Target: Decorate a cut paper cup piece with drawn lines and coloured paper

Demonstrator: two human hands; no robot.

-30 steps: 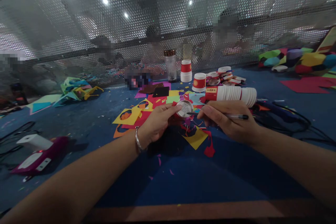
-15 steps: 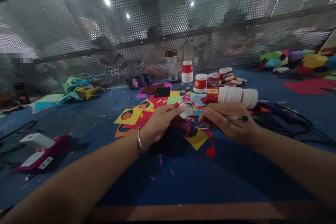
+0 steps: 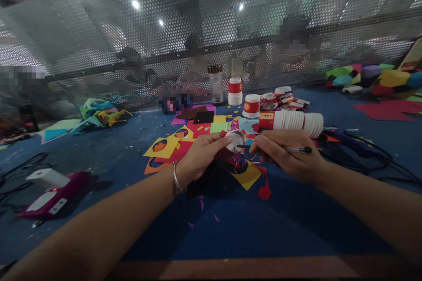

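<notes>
Near the middle of the view, my left hand (image 3: 201, 154) grips a small paper cup (image 3: 235, 141) by its left side, thumb on the rim, with the round white face turned toward me. A black pen (image 3: 298, 149) is held in my right hand (image 3: 286, 151), its tip on or close to that face. Coloured paper sheets and scraps lie under and behind the cup, among them a yellow sheet with a round hole (image 3: 165, 146). Just behind my right hand, a stack of paper cups (image 3: 296, 123) lies on its side.
Behind stand a glass bottle (image 3: 216, 87), upright stacked cups (image 3: 235, 92) and one upturned cup (image 3: 252, 105). A purple power strip (image 3: 56, 197) is at left; cables (image 3: 379, 158) run at right. Blurred people are beyond the perforated screen (image 3: 171, 30).
The cup face has tilted or shifted slightly in my left hand. Both hands keep their grip and nearly the same place. The whole view has shifted a little.
</notes>
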